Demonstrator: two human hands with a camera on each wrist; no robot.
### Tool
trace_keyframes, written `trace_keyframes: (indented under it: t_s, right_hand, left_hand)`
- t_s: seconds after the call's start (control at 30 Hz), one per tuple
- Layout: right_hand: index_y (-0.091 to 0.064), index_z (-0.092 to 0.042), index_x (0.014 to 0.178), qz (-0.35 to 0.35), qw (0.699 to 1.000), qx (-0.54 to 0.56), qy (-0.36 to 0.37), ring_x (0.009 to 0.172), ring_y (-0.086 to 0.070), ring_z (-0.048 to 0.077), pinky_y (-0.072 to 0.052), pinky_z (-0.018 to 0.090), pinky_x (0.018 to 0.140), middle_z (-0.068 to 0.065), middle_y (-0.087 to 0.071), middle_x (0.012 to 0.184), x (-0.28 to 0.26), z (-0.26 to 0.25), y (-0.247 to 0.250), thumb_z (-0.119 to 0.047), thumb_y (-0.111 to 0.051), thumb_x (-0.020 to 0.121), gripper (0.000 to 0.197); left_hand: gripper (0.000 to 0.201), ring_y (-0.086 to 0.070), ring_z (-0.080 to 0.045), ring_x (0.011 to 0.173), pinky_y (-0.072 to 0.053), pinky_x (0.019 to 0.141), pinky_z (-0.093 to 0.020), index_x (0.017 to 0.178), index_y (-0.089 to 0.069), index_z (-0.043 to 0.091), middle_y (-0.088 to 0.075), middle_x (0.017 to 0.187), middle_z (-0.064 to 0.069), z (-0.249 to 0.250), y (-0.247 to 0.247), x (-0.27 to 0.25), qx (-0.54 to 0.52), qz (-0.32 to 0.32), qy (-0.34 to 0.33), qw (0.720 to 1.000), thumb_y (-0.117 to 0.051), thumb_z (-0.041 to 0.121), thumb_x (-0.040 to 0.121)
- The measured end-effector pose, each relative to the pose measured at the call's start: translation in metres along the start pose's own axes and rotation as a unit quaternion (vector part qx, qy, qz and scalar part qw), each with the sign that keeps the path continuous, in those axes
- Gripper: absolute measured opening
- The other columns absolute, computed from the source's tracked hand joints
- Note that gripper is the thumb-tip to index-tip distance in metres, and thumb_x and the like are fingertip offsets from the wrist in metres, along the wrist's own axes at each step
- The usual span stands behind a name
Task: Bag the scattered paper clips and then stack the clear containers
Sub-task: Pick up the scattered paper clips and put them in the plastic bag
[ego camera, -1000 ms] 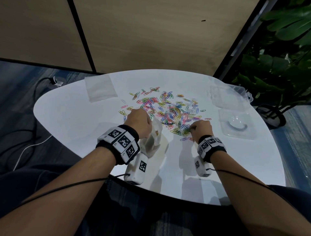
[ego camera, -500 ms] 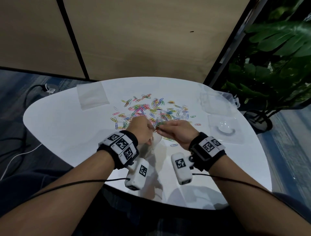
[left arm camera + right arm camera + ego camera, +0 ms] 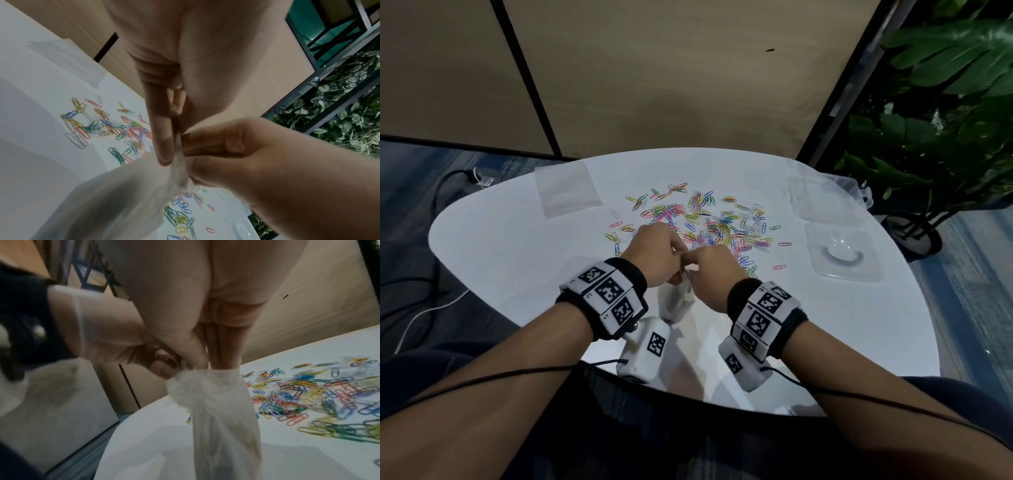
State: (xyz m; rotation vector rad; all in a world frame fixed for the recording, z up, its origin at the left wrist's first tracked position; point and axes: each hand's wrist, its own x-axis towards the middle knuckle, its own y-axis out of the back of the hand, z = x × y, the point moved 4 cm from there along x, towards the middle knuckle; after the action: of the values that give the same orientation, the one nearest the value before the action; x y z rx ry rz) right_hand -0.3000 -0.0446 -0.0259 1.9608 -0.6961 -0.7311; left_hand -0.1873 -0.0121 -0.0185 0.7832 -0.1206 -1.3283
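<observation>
Pinching bag, both hands, labels unreadable

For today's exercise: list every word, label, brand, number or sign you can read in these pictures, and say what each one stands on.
No readable words, brands or numbers.
Left wristband: black-and-white square marker patterns; tiny characters beside them, too small to read.
Right wristband: the same kind of markers; tiny characters, too small to read.
White camera box under the left wrist: a marker pattern, no text.
Plastic bag, paper clips, clear containers: no print visible.
</observation>
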Motion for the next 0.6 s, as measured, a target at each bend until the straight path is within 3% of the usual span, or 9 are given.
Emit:
trace_keyframes:
  t_s: [0.13, 0.2, 0.23, 0.27, 0.33, 0.4, 0.43, 0.53, 0.6]
  right_hand:
    - [-0.077, -0.012, 0.1, 0.029, 0.979, 0.203, 0.011, 0.075, -0.069, 0.014, -0.057, 0.022, 0.076, 0.006, -0.076, 0.09, 0.006, 0.014, 0.024, 0.002, -0.055, 0.087, 0.029]
    - [-0.076, -0.014, 0.102, 0.068, 0.962, 0.26, -0.041, 0.084, -0.071, 0.017, -0.061, 0.034, 0.079, 0.003, -0.074, 0.097, 0.014, 0.048, 0.034, -0.003, -0.063, 0.087, 0.022]
    - [-0.074, -0.018, 0.108, 0.076, 0.97, 0.218, -0.08, 0.092, -0.07, 0.019, -0.059, 0.038, 0.085, 0.002, -0.072, 0.106, 0.019, 0.068, 0.036, -0.011, -0.069, 0.086, 0.023]
    - [-0.068, -0.022, 0.118, 0.06, 0.98, 0.14, -0.131, 0.103, -0.066, 0.022, -0.055, 0.041, 0.093, 0.004, -0.067, 0.118, 0.024, 0.096, 0.032, -0.023, -0.075, 0.083, 0.035]
    - [-0.047, -0.024, 0.14, -0.034, 0.969, -0.017, -0.243, 0.124, -0.053, 0.032, -0.045, 0.043, 0.105, 0.013, -0.045, 0.14, 0.024, 0.142, 0.015, -0.046, -0.083, 0.069, 0.083]
    - [-0.029, -0.024, 0.149, -0.102, 0.946, -0.073, -0.298, 0.13, -0.044, 0.038, -0.043, 0.047, 0.105, 0.018, -0.032, 0.145, 0.02, 0.17, -0.009, -0.06, -0.087, 0.052, 0.118]
    - [-0.027, -0.023, 0.149, -0.114, 0.944, -0.074, -0.3, 0.129, -0.044, 0.039, -0.044, 0.047, 0.105, 0.018, -0.03, 0.143, 0.018, 0.174, -0.019, -0.059, -0.088, 0.05, 0.121]
    - [-0.038, -0.019, 0.143, -0.064, 0.958, -0.031, -0.279, 0.12, -0.052, 0.038, -0.048, 0.04, 0.098, 0.016, -0.033, 0.137, 0.024, 0.159, -0.041, -0.038, -0.088, 0.063, 0.097]
    - [-0.043, -0.016, 0.138, -0.027, 0.958, 0.016, -0.285, 0.113, -0.054, 0.034, -0.048, 0.031, 0.083, 0.016, -0.036, 0.135, 0.035, 0.145, -0.051, -0.022, -0.081, 0.072, 0.076]
  left_hand:
    - [0.018, -0.075, -0.025, 0.06, -0.065, 0.07, -0.036, 0.102, -0.072, 0.004, -0.075, 0.076, -0.016, -0.007, 0.013, 0.002, 0.007, 0.03, 0.005, 1.0, -0.055, 0.003, 0.096]
    - [0.016, -0.074, -0.025, 0.059, -0.065, 0.069, -0.035, 0.102, -0.071, 0.004, -0.074, 0.078, -0.016, -0.013, 0.023, 0.0, 0.004, 0.038, 0.005, 0.999, -0.056, 0.004, 0.096]
    - [0.016, -0.074, -0.026, 0.06, -0.065, 0.068, -0.035, 0.103, -0.071, 0.003, -0.073, 0.079, -0.016, -0.017, 0.029, -0.001, 0.001, 0.043, 0.007, 0.999, -0.057, 0.004, 0.096]
    - [0.016, -0.074, -0.027, 0.061, -0.065, 0.068, -0.036, 0.103, -0.071, 0.003, -0.073, 0.08, -0.016, -0.02, 0.033, -0.002, -0.002, 0.046, 0.008, 0.999, -0.057, 0.004, 0.096]
    - [0.016, -0.074, -0.027, 0.06, -0.065, 0.068, -0.037, 0.102, -0.072, 0.003, -0.073, 0.082, -0.016, -0.029, 0.043, -0.003, -0.002, 0.054, 0.012, 0.998, -0.057, 0.004, 0.096]
    - [0.016, -0.074, -0.025, 0.058, -0.065, 0.07, -0.038, 0.102, -0.073, 0.004, -0.074, 0.078, -0.015, -0.036, 0.051, -0.003, 0.004, 0.061, 0.017, 0.998, -0.059, 0.005, 0.096]
    - [0.016, -0.073, -0.025, 0.057, -0.065, 0.07, -0.038, 0.102, -0.073, 0.004, -0.074, 0.075, -0.014, -0.039, 0.053, -0.003, 0.005, 0.063, 0.017, 0.998, -0.059, 0.006, 0.096]
    - [0.017, -0.074, -0.024, 0.059, -0.065, 0.071, -0.036, 0.103, -0.073, 0.006, -0.074, 0.076, -0.013, -0.045, 0.06, -0.004, 0.021, 0.066, 0.016, 0.997, -0.058, 0.007, 0.096]
    - [0.018, -0.075, -0.026, 0.061, -0.065, 0.072, -0.037, 0.105, -0.073, 0.005, -0.074, 0.079, -0.012, -0.048, 0.061, -0.004, 0.025, 0.065, 0.016, 0.997, -0.057, 0.006, 0.097]
